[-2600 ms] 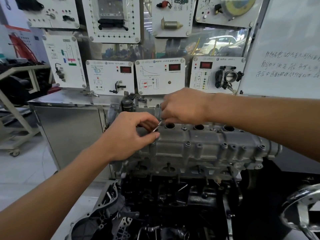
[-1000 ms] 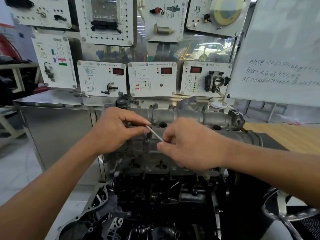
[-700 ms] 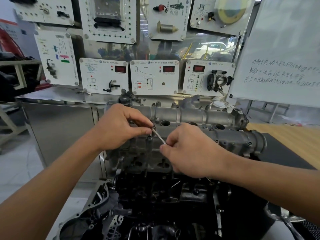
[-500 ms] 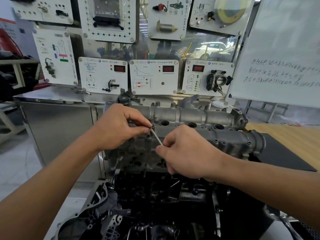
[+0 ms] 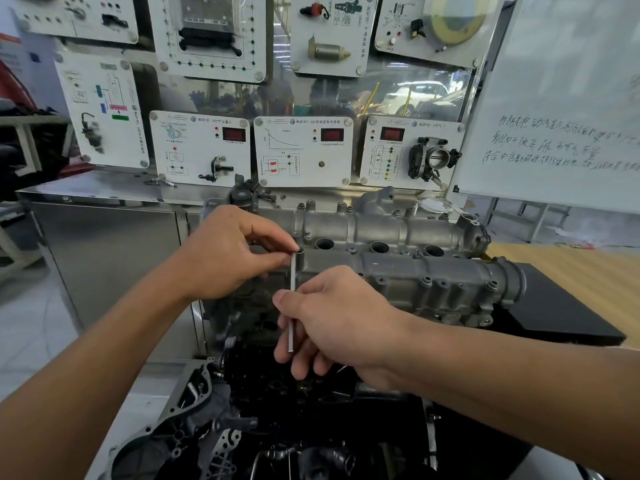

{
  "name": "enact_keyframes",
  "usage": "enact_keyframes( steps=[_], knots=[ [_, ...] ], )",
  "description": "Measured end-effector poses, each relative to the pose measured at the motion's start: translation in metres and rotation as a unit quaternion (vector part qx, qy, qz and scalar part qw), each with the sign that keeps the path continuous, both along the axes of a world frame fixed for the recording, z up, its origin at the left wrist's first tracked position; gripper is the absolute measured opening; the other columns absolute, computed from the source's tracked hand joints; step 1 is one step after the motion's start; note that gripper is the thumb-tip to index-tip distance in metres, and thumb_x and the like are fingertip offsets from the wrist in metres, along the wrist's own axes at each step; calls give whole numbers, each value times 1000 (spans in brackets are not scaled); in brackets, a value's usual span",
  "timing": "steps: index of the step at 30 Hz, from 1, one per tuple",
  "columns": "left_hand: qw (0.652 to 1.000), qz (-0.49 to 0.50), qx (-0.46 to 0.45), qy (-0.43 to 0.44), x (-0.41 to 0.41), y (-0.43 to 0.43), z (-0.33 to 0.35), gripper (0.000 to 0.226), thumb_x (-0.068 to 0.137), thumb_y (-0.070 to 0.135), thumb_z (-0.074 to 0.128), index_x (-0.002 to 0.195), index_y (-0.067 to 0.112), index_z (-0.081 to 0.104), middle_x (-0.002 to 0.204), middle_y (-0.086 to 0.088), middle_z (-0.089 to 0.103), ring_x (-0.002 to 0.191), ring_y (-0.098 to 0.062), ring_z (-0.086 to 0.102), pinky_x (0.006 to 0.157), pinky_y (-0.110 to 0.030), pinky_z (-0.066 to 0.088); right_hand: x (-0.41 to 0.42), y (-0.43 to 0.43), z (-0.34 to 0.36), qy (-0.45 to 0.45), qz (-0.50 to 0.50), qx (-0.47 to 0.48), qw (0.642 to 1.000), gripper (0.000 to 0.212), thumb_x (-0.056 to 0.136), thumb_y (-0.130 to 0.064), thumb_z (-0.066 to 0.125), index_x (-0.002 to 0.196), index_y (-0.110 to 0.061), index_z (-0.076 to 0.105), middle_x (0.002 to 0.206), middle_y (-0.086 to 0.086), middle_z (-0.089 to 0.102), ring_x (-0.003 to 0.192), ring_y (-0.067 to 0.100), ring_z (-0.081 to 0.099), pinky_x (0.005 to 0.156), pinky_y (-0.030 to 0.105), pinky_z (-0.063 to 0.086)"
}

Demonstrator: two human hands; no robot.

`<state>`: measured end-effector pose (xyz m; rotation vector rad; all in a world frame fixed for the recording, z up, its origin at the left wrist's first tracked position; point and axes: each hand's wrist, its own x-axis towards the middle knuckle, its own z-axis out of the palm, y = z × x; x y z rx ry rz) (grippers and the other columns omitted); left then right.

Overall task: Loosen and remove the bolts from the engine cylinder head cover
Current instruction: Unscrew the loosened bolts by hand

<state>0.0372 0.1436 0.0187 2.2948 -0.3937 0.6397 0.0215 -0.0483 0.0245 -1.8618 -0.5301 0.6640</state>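
Currently, left hand (image 5: 225, 252) pinches the key (image 5: 292, 278) at the left end of the cover (image 5: 398, 268); right hand (image 5: 336, 317) grips its shaft. Other bolts (image 5: 427, 280) are still seated.

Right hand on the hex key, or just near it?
Touching. Head view: the right hand pinches the hex key between thumb and fingers; its shaft shows above and below the grip.

Both forearms forward, left grip (image 5: 221, 252) above right grip (image 5: 332, 317), each in a fingertip pinch.
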Motion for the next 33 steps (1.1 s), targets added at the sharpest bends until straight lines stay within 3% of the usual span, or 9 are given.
enact_keyframes(
  steps=[5, 11, 15, 19, 23, 25, 29, 33],
  knots=[
    [1000, 15, 24, -1, 0, -2, 1, 29, 76, 8, 83, 84, 35, 77, 80, 19, 75, 75, 1, 71, 70, -6, 50, -4, 8, -4, 53, -12, 43, 998, 30, 105, -24, 48, 85, -4, 55, 56, 6, 66, 36, 13, 55, 35, 18, 38],
    [999, 7, 33, 3, 0, -4, 3, 21, 77, 8, 82, 84, 28, 80, 79, 18, 75, 76, 0, 71, 71, -6, 50, -12, 23, -7, 172, -16, 140, 975, 27, 107, -26, 45, 92, -5, 53, 61, 8, 68, 45, 17, 62, 40, 19, 46],
    [1000, -15, 23, 7, 2, -4, 1, 22, 77, 5, 81, 83, 26, 79, 78, 14, 76, 75, -2, 72, 70, -8, 52, -5, 15, -7, 161, 5, 110, 981, 27, 107, -28, 44, 93, -6, 54, 60, 6, 67, 45, 15, 61, 40, 19, 45],
    [1000, -28, -7, 7, 3, -5, -4, 25, 77, 0, 81, 81, 24, 77, 76, 12, 76, 72, -4, 73, 70, -12, 54, 15, -18, -3, 3, 16, -4, 1000, 31, 104, -28, 52, 81, -9, 61, 49, -1, 59, 35, 10, 49, 37, 18, 35],
    [999, -32, 0, 10, 3, -5, -4, 21, 77, 3, 82, 81, 23, 78, 76, 13, 76, 71, -4, 73, 68, -11, 54, 52, -48, 15, -216, 44, -128, 967, 35, 98, -33, 63, 76, -7, 72, 51, -2, 60, 37, 10, 48, 40, 20, 41],
    [1000, -28, 1, 12, 2, -6, -3, 20, 77, 5, 82, 82, 24, 78, 75, 13, 76, 71, -4, 73, 67, -11, 54, 67, -53, 26, -336, 77, -170, 923, 33, 98, -34, 62, 72, -17, 72, 54, -3, 64, 38, 8, 50, 40, 17, 42],
    [1000, -11, 8, 13, -1, -8, -2, 17, 77, 8, 83, 82, 24, 77, 74, 13, 75, 70, -4, 72, 66, -11, 53, 91, -48, 38, -556, 140, -276, 772, 35, 103, -39, 51, 75, -25, 67, 60, -9, 62, 53, 3, 59, 56, 21, 51],
    [1000, 11, -4, 18, -3, -9, 0, 14, 78, 8, 82, 81, 22, 78, 71, 11, 75, 67, -4, 70, 64, -11, 52, 101, -42, 45, -614, 147, -287, 721, 35, 103, -40, 48, 85, -21, 70, 73, -7, 66, 74, 16, 63, 70, 37, 54]
  ],
)
